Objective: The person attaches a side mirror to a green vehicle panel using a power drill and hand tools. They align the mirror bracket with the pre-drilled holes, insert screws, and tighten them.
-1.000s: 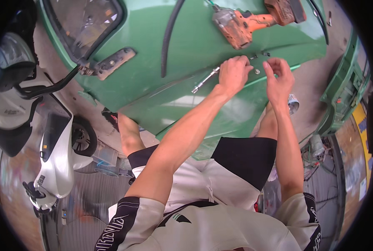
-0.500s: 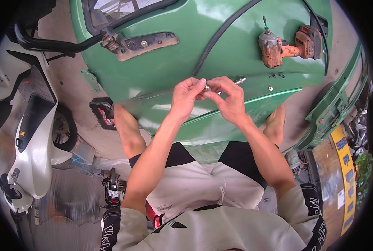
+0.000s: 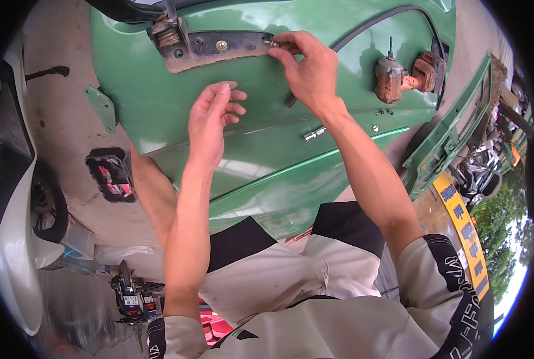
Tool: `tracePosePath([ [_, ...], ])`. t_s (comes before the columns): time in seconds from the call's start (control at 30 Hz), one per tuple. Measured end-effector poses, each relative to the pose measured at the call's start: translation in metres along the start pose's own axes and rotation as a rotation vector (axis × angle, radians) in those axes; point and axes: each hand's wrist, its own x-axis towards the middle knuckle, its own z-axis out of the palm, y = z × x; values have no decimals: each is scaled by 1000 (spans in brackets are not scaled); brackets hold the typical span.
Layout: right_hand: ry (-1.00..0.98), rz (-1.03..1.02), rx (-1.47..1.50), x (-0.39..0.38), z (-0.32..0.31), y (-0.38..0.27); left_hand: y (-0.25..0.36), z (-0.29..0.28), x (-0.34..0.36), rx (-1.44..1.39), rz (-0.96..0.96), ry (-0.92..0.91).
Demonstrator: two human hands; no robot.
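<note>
A green vehicle door panel lies in front of me. Near its top, a dusty black metal bracket with a coiled spring at its left end rests on the green surface. My right hand pinches a small metal bolt between thumb and fingertips, right at the bracket's right end; whether it sits in a hole there I cannot tell. Below the bracket, my left hand hovers with loosely curled, parted fingers, holding nothing. A silver socket lies on the panel beneath my right forearm.
An orange and grey cordless impact driver stands on the panel's right side, inside the curve of a black rubber strip. Small fasteners lie below it. A black tray sits on the floor at left, near a white scooter. Another green panel leans at right.
My hands have parted. The right one has carried the small metal piece up to the bracket's right end; the left has moved left and opened. The view has shifted too.
</note>
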Motion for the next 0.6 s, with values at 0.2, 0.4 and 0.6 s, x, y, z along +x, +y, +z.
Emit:
tracePosePath([
  [0.2,-22,-217,-185,11,10,13,13,-25,8,122,84,54],
  [0.4,-2,-356,-173,20,7,23,12,-36,12,126,82,92],
  [0.6,-60,-317,-173,21,12,20,5,-29,14,217,100,97],
])
